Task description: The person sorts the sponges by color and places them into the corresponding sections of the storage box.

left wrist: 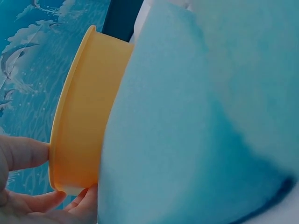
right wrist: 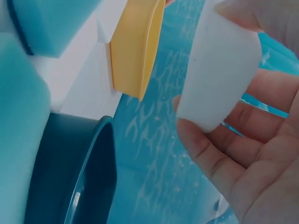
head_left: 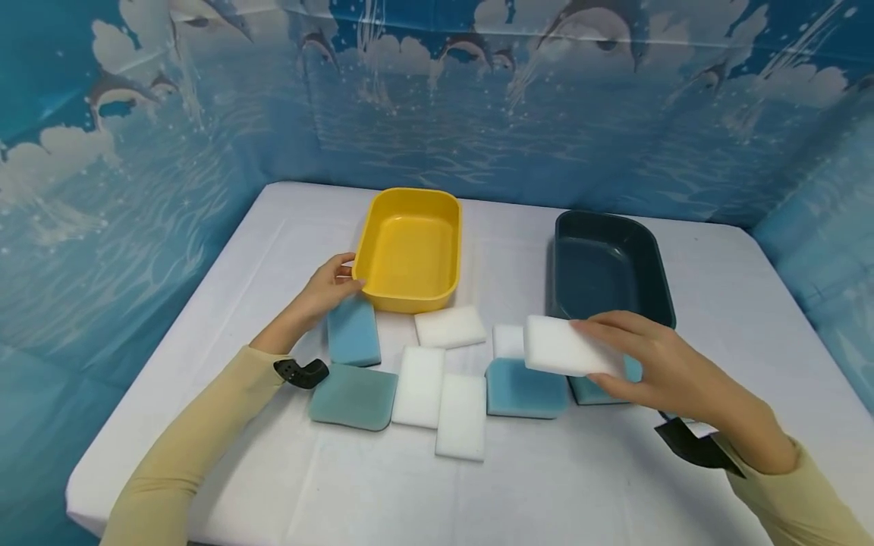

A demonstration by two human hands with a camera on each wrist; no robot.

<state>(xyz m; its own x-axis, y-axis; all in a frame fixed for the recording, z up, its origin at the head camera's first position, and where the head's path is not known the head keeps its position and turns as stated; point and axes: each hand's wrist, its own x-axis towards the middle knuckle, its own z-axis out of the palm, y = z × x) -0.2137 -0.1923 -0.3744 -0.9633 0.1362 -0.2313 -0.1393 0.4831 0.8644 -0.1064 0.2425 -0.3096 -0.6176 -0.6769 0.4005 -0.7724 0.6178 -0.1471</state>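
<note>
In the head view my right hand [head_left: 635,356] holds a white sponge block [head_left: 570,345] above the table, in front of the dark blue tub [head_left: 608,265]. The right wrist view shows thumb and fingers on opposite edges of this white sponge [right wrist: 222,70]. My left hand [head_left: 326,292] grips the near left corner of the yellow tub [head_left: 410,299]. In the left wrist view its thumb [left wrist: 28,153] presses the tub's rim, with other fingers against the outer wall [left wrist: 88,107]. Both tubs look empty inside.
Several sponges lie before the tubs: blue ones [head_left: 353,334] [head_left: 526,388], a greenish one [head_left: 355,398], and white ones [head_left: 418,387] [head_left: 460,417] [head_left: 451,327]. Another white one [head_left: 507,341] and a teal one [head_left: 594,390] are partly hidden. A blue dolphin-print curtain [head_left: 437,129] surrounds the white table [head_left: 546,485].
</note>
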